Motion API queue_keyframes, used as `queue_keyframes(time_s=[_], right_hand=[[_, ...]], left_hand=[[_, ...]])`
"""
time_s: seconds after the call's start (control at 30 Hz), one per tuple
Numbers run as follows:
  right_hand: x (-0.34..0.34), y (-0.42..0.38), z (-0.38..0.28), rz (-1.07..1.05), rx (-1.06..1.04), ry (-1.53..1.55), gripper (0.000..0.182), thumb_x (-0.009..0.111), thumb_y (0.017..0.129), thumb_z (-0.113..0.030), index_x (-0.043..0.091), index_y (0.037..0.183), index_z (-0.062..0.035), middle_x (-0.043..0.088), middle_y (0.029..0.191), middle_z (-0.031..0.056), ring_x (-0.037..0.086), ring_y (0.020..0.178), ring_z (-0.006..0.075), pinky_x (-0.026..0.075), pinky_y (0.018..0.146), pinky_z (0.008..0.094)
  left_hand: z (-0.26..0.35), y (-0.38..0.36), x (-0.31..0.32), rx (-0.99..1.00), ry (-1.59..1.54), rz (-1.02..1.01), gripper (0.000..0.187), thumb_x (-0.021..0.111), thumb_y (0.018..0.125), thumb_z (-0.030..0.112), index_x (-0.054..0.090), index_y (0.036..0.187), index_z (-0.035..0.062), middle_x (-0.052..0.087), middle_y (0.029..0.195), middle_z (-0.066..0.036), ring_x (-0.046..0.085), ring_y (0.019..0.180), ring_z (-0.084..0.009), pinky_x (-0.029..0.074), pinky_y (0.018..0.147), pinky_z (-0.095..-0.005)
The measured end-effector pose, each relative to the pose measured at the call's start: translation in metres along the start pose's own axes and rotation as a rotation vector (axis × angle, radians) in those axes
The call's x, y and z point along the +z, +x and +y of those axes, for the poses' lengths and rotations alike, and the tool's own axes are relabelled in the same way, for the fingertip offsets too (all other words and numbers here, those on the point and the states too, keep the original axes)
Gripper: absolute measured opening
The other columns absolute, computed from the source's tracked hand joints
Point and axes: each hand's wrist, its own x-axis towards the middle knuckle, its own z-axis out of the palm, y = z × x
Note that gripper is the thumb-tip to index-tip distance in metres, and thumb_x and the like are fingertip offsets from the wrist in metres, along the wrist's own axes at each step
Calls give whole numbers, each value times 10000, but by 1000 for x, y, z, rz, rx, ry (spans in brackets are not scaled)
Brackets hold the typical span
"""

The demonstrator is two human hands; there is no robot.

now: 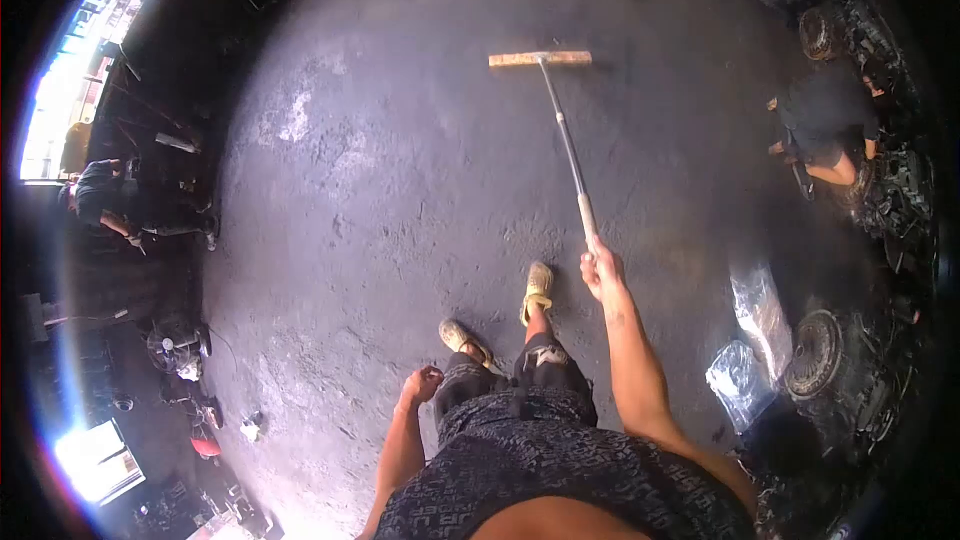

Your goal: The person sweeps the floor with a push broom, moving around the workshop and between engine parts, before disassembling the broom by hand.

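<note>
My right hand (603, 270) is wrapped round the light grip at the near end of a push broom (572, 155). The broom's long handle slants forward and a little left, and its wide, pale head (540, 58) rests flat on the dark floor (400, 190). My left hand (424, 384) hangs beside my left thigh with its fingers curled in, and nothing shows in it. Both my feet, in light shoes, stand on the floor between the two hands.
One person (825, 120) bends over dark metal parts at the right; another person (105, 200) leans forward at the left. Clear plastic bags (760, 330) and a round ribbed metal part (813, 355) lie at the right. A fan (172, 345) stands at the left.
</note>
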Motion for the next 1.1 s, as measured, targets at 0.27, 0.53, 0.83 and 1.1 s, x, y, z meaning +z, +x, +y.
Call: queue_keyframes(time_s=[0.27,0.53,0.83,1.1], right_hand=[[-154,-166,86,350,309,-47,351,551,907,-513,563,876,-164,470,581,-31,371,385,83,251,323,233],[-88,-49,74,192,232,15,319,691,841,-448,553,843,-160,555,660,2,545,487,90,455,378,203],[-7,-73,-19,13,-105,-64,300,574,944,-339,517,925,-46,468,638,11,368,412,64,270,327,184],[-289,-336,171,399,68,-78,383,568,948,-392,494,1158,-80,463,676,-14,390,446,47,303,336,177]], left_hand=[[60,-5,-3,40,-79,86,363,615,852,390,670,1069,104,707,965,-152,686,942,-272,522,812,-364],[29,-37,22,120,-302,233,285,629,868,290,679,1038,67,712,938,-135,690,907,-242,521,809,-352],[-122,-91,126,-85,-685,244,304,642,858,257,665,1027,6,713,876,-125,694,794,-191,535,698,-313],[-265,-89,258,-178,-363,-333,334,639,821,291,694,1000,13,707,830,-88,657,690,-172,520,609,-312]])
